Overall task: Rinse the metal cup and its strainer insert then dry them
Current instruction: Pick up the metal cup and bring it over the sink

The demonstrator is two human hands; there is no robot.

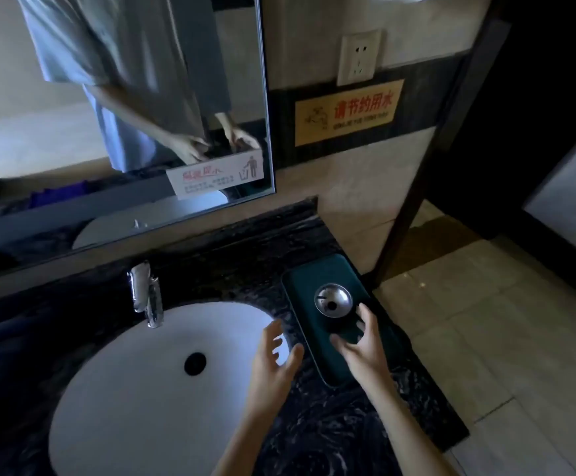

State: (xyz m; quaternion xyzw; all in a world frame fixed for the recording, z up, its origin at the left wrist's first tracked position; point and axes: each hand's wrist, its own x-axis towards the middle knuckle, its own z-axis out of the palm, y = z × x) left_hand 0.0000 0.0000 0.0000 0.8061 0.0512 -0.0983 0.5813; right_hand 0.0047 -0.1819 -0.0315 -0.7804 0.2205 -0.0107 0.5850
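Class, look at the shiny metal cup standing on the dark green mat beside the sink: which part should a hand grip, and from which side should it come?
Probably grip the outer wall of the shiny round metal cup just below its rim, coming from above and the near right, where the open right hand hovers. The cup stands upright, mouth up, on the dark green mat, its sides free all round.

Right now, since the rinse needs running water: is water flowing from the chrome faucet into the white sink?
No, nothing streams from the chrome faucet, and the white sink looks dry around its drain.
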